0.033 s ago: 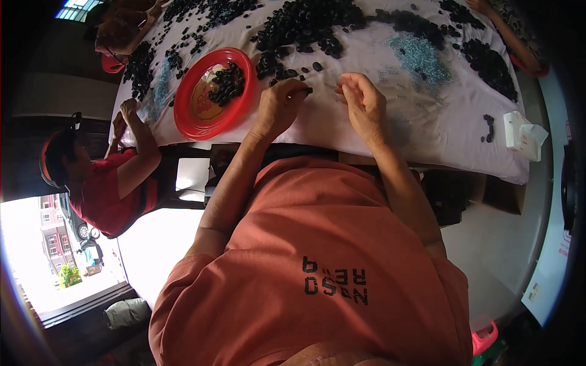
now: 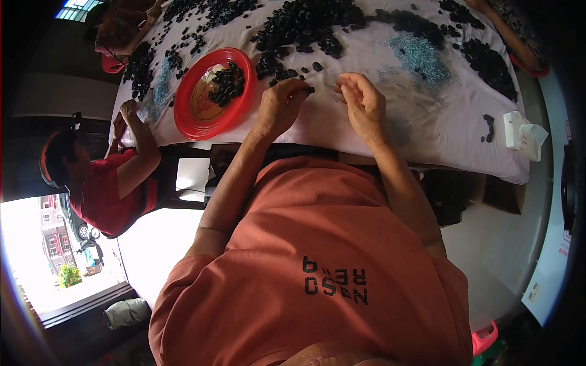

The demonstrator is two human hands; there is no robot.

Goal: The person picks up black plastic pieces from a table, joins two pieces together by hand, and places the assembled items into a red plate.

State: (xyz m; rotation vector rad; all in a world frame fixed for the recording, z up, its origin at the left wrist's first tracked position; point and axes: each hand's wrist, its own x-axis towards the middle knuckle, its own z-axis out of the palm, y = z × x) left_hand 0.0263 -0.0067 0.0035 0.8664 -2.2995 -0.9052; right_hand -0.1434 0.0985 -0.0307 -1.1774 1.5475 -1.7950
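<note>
My left hand (image 2: 282,108) pinches a small black piece (image 2: 310,91) that sticks out past the fingertips toward my right hand. Across a short gap, my right hand (image 2: 365,107) is raised with thumb and fingertips drawn together; anything between them is too small to make out. Both hands are over the near edge of a table with a white cloth (image 2: 452,143). Just beyond my left hand lies a heap of small black rounded pieces (image 2: 299,30). Left of that hand is a red plastic basin (image 2: 183,116) with more black pieces (image 2: 227,85) inside.
Tiny light blue pieces (image 2: 421,61) form a pile at the right, near another black heap (image 2: 488,67). A tissue pack (image 2: 519,134) is at the right corner. A co-worker in red (image 2: 113,195) works at the left; another person's arm (image 2: 513,39) reaches in at the far right.
The black piece in my left fingers has shifted very slightly to the right. Everything else looks the same.
</note>
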